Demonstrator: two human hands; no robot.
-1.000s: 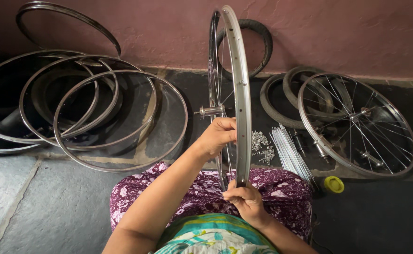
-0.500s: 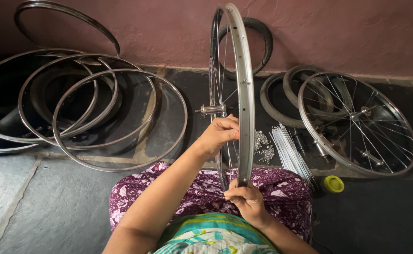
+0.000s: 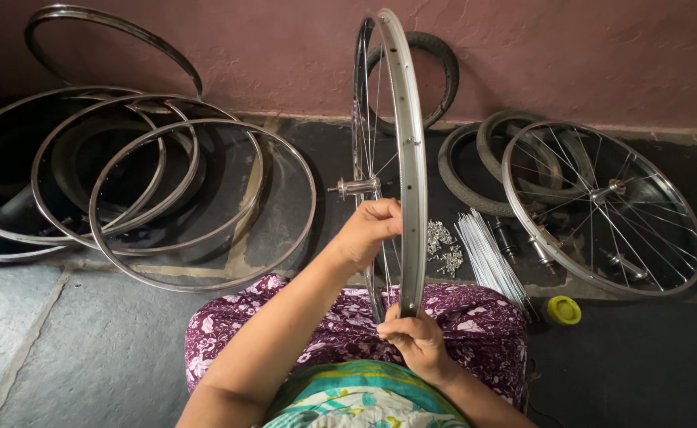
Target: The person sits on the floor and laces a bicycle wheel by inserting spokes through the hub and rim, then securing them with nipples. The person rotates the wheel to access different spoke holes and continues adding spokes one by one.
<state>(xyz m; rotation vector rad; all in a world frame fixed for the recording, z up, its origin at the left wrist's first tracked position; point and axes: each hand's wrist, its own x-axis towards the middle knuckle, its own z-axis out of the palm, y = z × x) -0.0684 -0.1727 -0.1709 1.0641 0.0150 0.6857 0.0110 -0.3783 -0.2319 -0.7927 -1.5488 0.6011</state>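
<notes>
A silver bicycle wheel rim (image 3: 406,119) stands upright on edge on my lap, with thin spokes running to its hub (image 3: 356,187). My left hand (image 3: 371,231) reaches in from the left side, fingers pinched on a spoke just below the hub. At the rim's lower end my right hand (image 3: 416,337) grips the rim's edge, close to my purple flowered skirt (image 3: 475,317).
Several bare rims (image 3: 166,182) lie overlapping on the floor at left. A spoked wheel (image 3: 602,208) and tyres (image 3: 475,170) lie at right. A bundle of loose spokes (image 3: 487,257), a heap of small nipples (image 3: 442,247) and a yellow cap (image 3: 562,310) sit by my knee.
My left hand has shifted slightly along the spokes beneath the hub. The rim and my right hand stay almost where they were.
</notes>
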